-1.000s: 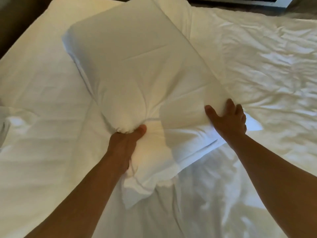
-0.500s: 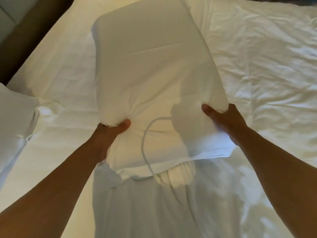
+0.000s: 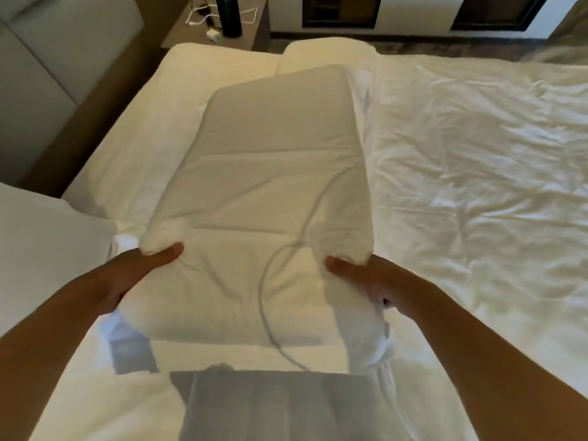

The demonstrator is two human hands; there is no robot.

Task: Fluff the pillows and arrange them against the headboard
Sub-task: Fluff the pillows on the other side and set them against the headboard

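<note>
Head view (close) looks down onto bed [image 3: 477,186].

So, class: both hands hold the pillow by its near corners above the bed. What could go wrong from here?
1. The left hand and right hand grip only the corners of the pillow, so it might sag or slip.
2. The loose pillowcase end hangs down and could bunch underneath.
3. A hard swing may reach the bottle on the nightstand.

A wooden nightstand [image 3: 222,33] (dark bottle [image 3: 228,14], white cables [image 3: 199,15]) stands beside the padded wall panel [image 3: 47,74].
</note>
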